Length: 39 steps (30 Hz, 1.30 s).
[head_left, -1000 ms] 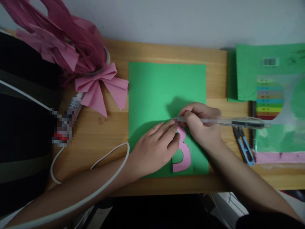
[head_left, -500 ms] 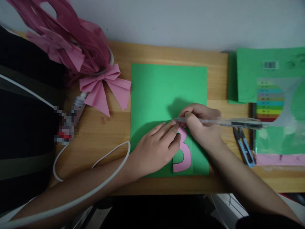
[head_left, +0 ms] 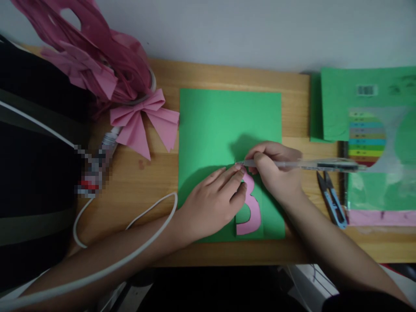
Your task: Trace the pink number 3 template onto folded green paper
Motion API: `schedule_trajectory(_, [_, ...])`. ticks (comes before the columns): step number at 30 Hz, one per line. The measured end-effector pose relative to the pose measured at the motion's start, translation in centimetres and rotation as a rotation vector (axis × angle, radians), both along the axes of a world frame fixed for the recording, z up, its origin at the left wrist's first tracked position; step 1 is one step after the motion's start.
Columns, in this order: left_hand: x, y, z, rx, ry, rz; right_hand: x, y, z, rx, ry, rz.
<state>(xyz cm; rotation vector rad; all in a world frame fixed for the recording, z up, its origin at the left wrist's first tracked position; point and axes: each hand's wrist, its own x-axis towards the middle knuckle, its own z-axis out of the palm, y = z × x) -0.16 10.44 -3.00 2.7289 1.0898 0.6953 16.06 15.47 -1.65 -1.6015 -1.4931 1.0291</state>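
Note:
My left hand [head_left: 214,203] lies flat with fingers outstretched, pressing a pink curved paper cutout [head_left: 256,212] onto green paper [head_left: 211,121]. It covers part of the cutout; the visible edge has rounded bumps and a dark outline. A clear pen [head_left: 318,164] is pinched in my right hand [head_left: 276,169], its barrel pointing right. The pen tip meets the paper by the cutout's top edge, close to my left fingertips. A smaller green piece seems to lie under the cutout.
Blue-handled thread snips [head_left: 336,208] lie right of the sheet, beside a clear packet of coloured paper [head_left: 373,190]. At left are a pink paper bow [head_left: 136,123], a partly blurred tube [head_left: 108,141] and a white cable [head_left: 162,225] looping over my left forearm.
The pen tip has shifted very slightly left along the cutout's top, and the pen's rear end sits a little higher. My left hand stays in place.

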Motion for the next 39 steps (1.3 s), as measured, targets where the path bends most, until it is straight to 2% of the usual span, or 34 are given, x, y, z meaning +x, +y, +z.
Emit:
schedule_trajectory(8, [-0.02, -0.04, -0.06, 0.006, -0.006, 0.002, 0.02, -0.05, -0.02, 0.001, -0.034, 0.023])
schedule_trajectory(19, [0.03, -0.03, -0.06, 0.001, -0.023, 0.001, 0.29, -0.21, -0.09, 0.097, -0.111, 0.017])
schedule_trajectory(39, [0.09, 0.1, -0.05, 0.006, 0.004, -0.01, 0.77, -0.53, -0.13, 0.13, -0.135, 0.017])
